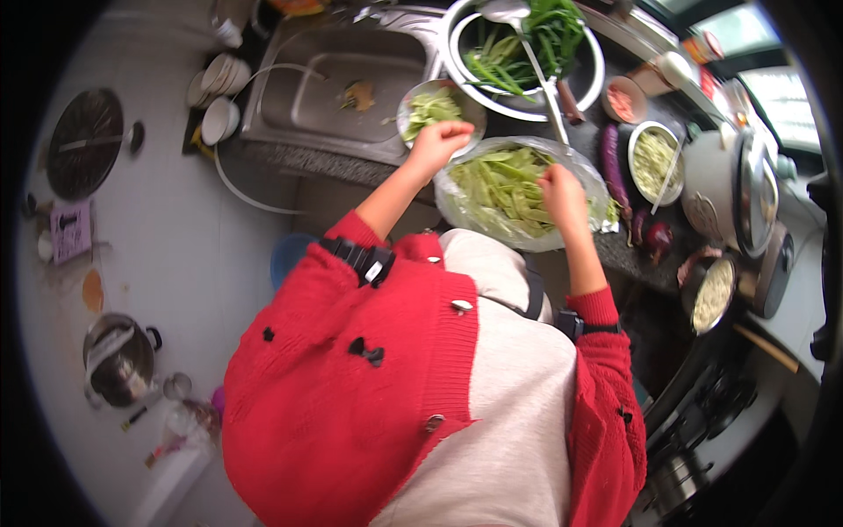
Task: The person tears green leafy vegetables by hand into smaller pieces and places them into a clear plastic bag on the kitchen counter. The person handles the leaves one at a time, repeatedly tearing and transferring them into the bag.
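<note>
My left hand point(442, 146) hovers over the near edge of a plate point(475, 109) holding green bean pieces point(431, 110). Its fingers are pinched together, and whether anything is between them is too small to see. My right hand point(564, 196) is over the right part of a clear plastic bag point(454, 197) filled with flat green bean pods point(504, 181). Those fingers are curled near the pods, and a grip on one cannot be made out. The bag lies open at the counter's front edge, right before my body.
Left of the plate is a steel sink point(369, 66) with scraps inside. Behind the bag, a large metal bowl point(596, 66) holds leafy greens under a ladle point(537, 59). To the right are a purple eggplant point(612, 161), a bowl of chopped vegetable point(653, 161), a red onion point(658, 238) and a rice cooker point(711, 184).
</note>
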`<state>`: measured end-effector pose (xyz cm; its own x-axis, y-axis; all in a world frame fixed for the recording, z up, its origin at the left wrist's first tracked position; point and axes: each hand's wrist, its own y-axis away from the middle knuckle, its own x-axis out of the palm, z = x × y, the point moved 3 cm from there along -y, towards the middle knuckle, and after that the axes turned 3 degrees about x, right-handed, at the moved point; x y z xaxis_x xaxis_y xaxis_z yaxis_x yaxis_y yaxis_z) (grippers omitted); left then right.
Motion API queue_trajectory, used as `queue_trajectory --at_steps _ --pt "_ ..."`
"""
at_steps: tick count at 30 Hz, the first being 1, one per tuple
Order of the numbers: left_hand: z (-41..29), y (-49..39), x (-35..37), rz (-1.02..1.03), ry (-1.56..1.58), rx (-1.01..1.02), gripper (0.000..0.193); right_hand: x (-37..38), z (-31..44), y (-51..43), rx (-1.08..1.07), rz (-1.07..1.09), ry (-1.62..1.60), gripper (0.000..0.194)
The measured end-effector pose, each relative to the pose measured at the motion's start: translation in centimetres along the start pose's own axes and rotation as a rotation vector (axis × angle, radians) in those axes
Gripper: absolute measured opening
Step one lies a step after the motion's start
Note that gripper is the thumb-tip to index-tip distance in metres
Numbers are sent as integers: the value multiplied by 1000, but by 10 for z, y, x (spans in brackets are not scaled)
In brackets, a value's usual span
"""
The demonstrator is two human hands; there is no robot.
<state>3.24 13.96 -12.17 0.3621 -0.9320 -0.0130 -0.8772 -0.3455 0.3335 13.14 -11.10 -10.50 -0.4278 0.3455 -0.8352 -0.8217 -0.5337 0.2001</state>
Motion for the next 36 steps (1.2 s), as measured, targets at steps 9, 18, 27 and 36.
queue_trajectory --at_steps 9,18,27,36 --pt "-41 -28 6 21 123 -18 22 -68 15 41 90 -225 -550 11" --pt "-51 36 86 288 484 -156 36 -10 58 54 54 -142 -1017 12" --pt "-46 47 75 703 141 -196 16 -74 53 43 -287 -217 -637 20" --pt "-90 56 82 211 -588 896 24 -71 67 48 -436 -341 -344 14"
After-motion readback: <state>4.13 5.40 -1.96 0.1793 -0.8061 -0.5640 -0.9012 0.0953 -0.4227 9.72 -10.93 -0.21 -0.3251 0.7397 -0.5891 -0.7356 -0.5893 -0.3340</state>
